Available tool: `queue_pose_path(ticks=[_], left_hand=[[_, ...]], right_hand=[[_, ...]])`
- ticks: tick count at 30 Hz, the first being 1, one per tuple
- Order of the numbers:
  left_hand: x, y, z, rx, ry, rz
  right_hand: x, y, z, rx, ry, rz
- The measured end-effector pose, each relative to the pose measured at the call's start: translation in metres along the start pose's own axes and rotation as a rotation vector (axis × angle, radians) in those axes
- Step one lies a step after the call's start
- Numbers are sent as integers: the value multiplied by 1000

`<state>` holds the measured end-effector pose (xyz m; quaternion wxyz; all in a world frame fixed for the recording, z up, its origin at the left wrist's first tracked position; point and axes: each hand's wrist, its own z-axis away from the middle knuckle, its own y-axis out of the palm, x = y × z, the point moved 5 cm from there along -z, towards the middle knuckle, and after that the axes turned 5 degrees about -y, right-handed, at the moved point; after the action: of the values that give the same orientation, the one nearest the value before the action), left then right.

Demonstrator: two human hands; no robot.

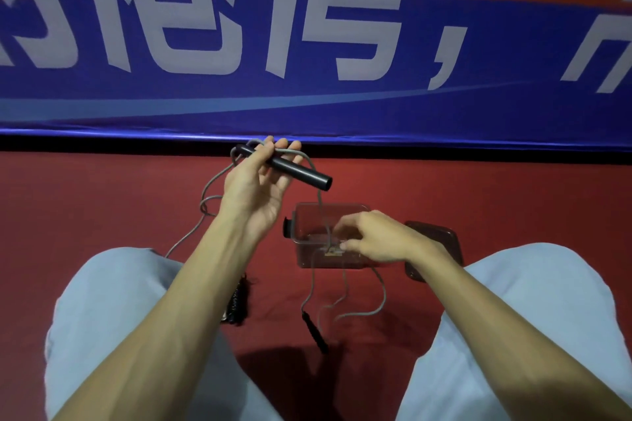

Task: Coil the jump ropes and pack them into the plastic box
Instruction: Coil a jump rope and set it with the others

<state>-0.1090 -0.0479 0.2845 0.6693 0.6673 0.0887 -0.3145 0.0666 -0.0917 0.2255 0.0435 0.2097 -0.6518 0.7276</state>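
Left hand (254,188): clamped round black handle (294,170); grey rope (319,195) looped over fingers.
Right hand (376,239): pinching rope at plastic box (301,258), on red floor (496,202).
Advice: wind even loops; keep trailing slack untangled.

red floor (102,202) meets a blue banner (496,106) with white lettering.

Black handle (294,169), grey rope (379,301), red floor (102,202), blue banner (444,106)

Dim, soft, wide-angle edge warping
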Motion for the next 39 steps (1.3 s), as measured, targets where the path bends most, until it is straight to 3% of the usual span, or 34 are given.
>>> queue_pose_path(ticks=[3, 7, 9, 11, 17, 22, 25, 29, 33, 39], left_hand=[[10, 4, 4, 20, -43, 46], [13, 7, 4, 40, -51, 53], [11, 5, 1, 40, -28, 35], [8, 1, -1, 19, 16, -37], [16, -2, -1, -5, 71, -552], [32, 3, 1, 149, 102, -1124], [44, 2, 5, 269, 16, -1303], [48, 9, 12, 340, -36, -1221], [43, 11, 13, 257, -4, -1066], [35, 11, 12, 97, -44, -666]], right_hand=[[11, -8, -2, -131, -46, -191], [22, -3, -5, -117, -157, -287], [20, -5, -7, -172, -112, -315], [17, -10, -6, -244, -23, -496], [15, -41, 7, -522, 10, -951], [8, -58, 17, -667, 39, -1321], [2, -62, 19, -719, 33, -1542], [-5, -61, 21, -758, 42, -1746], [-5, -57, 20, -751, 86, -1768], [7, -43, 16, -538, 167, -1326]])
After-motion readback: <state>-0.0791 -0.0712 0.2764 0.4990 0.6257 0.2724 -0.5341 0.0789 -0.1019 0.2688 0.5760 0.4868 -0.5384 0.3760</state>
